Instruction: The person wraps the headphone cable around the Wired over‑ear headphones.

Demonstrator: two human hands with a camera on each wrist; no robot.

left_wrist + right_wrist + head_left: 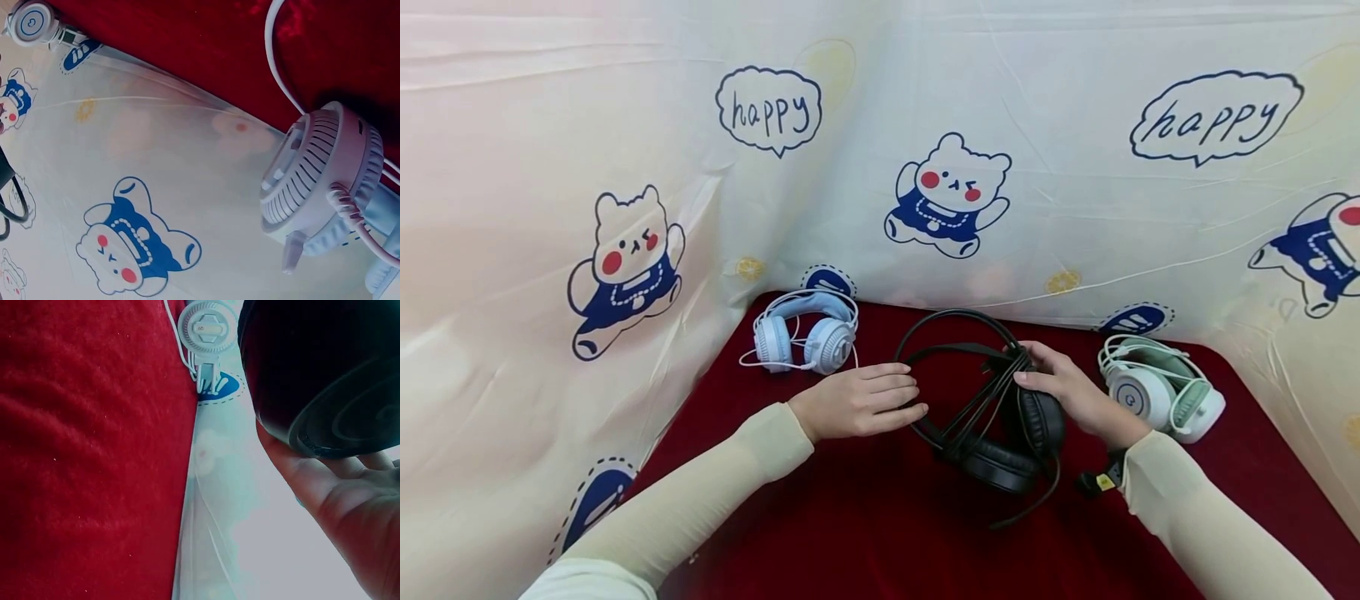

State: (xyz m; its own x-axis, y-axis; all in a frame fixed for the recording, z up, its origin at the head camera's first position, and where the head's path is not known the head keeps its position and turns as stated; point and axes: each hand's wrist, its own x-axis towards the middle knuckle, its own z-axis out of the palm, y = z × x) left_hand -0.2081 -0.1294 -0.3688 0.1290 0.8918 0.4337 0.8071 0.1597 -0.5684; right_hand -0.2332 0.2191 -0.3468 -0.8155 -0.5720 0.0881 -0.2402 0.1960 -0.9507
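A black headset [1003, 467] with a thin microphone boom is tilted between my two hands in the head view. My right hand [1067, 387] grips it near the upper ear cup, thumb on the bundled black cable [985, 400]. In the right wrist view, the dark ear cup [319, 375] hides part of the right hand [350, 494]. At the left side of the headband, my left hand [865, 400] holds the band with its fingers over it; the thumb is hidden. Black cable loops [19, 206] edge into the left wrist view.
Light blue headphones [808, 337] stand at the back left, close beyond my left hand. White and green headphones [1161, 387] lie right of my right hand. A dark red cloth [850, 517] covers the table; a printed curtain [850, 208] rises behind and at both sides.
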